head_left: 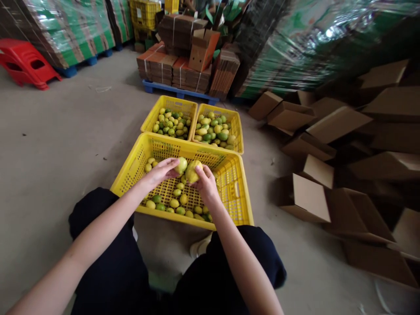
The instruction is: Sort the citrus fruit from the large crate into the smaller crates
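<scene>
My left hand [163, 171] grips a greenish-yellow lemon [181, 166] between thumb and fingers. Close beside it, my right hand [205, 181] is closed on a yellow lemon [193, 172]. Both fruits are held over a large yellow plastic crate [129, 155] with perforated walls, which stands between my knees. Loose lemons [174, 203], yellow and green, lie scattered on its floor. My hands and forearms hide some of them.
Two smaller yellow crates, a left one [146, 120] and a right one [241, 131], hold more lemons beyond the large crate. Open cardboard boxes [308, 197] spread along the right. A blue pallet [177, 91] carries flattened cartons [160, 65]. A red stool [29, 63] stands far left.
</scene>
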`<control>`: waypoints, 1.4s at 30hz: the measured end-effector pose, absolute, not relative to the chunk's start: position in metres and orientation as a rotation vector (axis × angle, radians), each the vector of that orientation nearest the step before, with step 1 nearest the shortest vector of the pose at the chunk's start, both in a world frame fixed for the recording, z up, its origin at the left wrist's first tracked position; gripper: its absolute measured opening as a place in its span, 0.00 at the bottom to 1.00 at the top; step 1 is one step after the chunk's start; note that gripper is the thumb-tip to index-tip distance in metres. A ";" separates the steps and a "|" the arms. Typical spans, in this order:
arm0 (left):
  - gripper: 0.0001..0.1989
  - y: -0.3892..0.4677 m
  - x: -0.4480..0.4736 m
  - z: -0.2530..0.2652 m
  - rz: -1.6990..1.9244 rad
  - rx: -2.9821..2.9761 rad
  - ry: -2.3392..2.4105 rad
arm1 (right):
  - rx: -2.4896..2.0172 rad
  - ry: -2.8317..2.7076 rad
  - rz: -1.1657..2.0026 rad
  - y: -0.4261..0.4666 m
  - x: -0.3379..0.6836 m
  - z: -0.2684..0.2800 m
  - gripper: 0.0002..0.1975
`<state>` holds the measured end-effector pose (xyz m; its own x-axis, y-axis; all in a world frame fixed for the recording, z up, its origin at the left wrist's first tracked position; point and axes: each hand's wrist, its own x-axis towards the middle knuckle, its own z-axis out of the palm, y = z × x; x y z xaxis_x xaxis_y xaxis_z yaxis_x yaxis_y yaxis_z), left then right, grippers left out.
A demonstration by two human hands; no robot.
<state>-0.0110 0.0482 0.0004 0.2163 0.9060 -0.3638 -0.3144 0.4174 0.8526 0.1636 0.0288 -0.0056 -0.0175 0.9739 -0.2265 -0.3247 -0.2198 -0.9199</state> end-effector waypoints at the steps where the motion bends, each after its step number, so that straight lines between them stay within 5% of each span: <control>1: 0.25 0.048 -0.010 0.003 1.022 0.754 0.993 | -1.116 -0.839 1.441 0.029 0.165 -0.004 0.24; 5: 0.27 0.044 -0.007 0.013 1.221 0.971 0.976 | -1.054 -0.906 1.187 0.027 0.167 0.003 0.32; 12: 0.22 0.040 -0.008 0.013 1.205 0.985 0.972 | -1.063 -0.981 1.127 0.027 0.171 0.002 0.21; 20: 0.11 0.040 0.008 -0.003 1.251 0.634 0.992 | -1.041 -0.814 1.508 0.026 0.169 0.003 0.22; 29: 0.16 0.025 0.016 0.005 1.061 0.869 1.089 | -1.011 -0.808 1.751 0.017 0.153 -0.001 0.21; 42: 0.19 0.038 0.012 0.004 0.967 0.279 0.987 | -1.090 -0.504 1.861 0.021 0.163 0.001 0.20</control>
<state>0.0119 0.0381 0.0035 0.1931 0.7933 -0.5774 -0.5608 0.5721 0.5985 0.1633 0.0209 0.0012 -0.2131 0.8511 -0.4799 -0.4925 -0.5177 -0.6996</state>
